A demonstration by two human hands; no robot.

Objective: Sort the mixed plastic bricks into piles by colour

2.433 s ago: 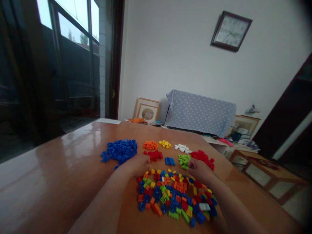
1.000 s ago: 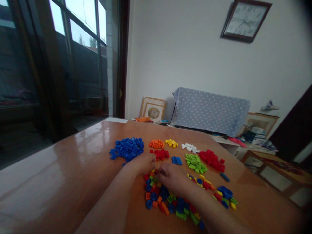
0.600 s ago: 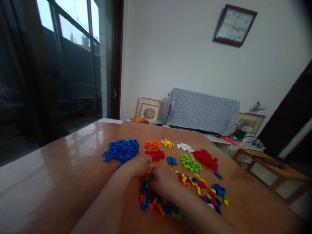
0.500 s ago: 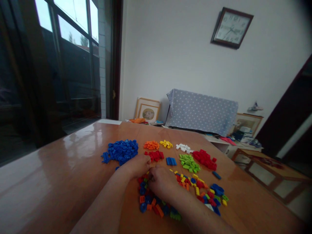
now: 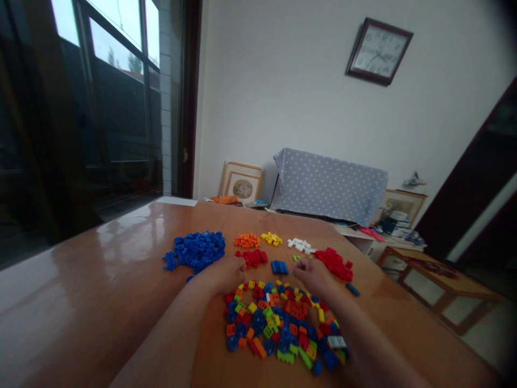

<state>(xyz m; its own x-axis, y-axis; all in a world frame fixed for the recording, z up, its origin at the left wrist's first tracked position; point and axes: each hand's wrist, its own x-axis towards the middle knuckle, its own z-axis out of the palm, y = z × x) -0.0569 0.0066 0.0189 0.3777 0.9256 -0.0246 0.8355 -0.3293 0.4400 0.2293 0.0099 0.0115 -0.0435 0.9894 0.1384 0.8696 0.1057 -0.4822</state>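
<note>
My left hand (image 5: 230, 273) is closed just in front of the small red pile (image 5: 254, 258); what its fingers hold, if anything, is too small to name. My right hand (image 5: 313, 272), also closed, is over the green pile, hiding most of it; any piece in its fingers cannot be made out. Between and below my hands lies a mixed heap of coloured bricks (image 5: 278, 323). A row of blue bricks (image 5: 279, 267) sits between my hands. The large blue pile (image 5: 197, 250) is at the left, the larger red pile (image 5: 334, 264) at the right.
Orange (image 5: 247, 241), yellow (image 5: 271, 238) and white (image 5: 300, 246) piles lie farther back on the wooden table (image 5: 121, 291). A single blue brick (image 5: 353, 289) rests at the right. Behind the table stands something under a dotted cloth (image 5: 331, 183).
My right hand has moved from beside my left hand, over the mixed heap, to the green pile at the right, uncovering much of the heap. The camera view has shifted slightly.
</note>
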